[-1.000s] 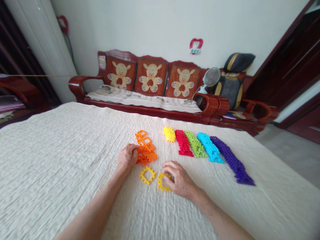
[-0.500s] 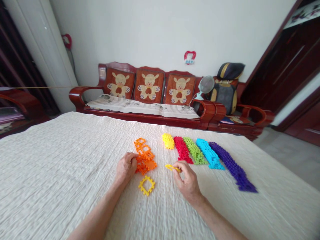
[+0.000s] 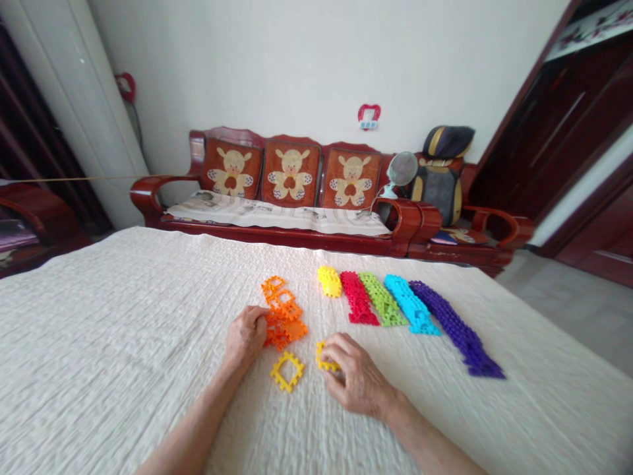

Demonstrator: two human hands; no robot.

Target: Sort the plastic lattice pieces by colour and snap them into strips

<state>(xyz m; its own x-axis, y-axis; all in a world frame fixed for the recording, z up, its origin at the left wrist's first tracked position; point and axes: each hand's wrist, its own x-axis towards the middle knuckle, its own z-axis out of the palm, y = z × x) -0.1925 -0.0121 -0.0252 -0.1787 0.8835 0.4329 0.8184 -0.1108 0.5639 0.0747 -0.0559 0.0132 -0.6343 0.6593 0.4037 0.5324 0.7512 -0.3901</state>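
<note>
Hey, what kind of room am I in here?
Probably a home living room: a wooden sofa with bear cushions along the wall, a small fan at its end, and a cream quilted cloth where the right hand grips a yellow tile.

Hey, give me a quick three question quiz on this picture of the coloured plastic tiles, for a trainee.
1. True or false: the left hand touches the orange tiles.
2. Which strip lies farthest right on the cloth? A red, B green, C purple strip.
3. Fill in: the right hand pinches a tile coloured ____.
Key: 1 true; 2 C; 3 yellow.
</note>
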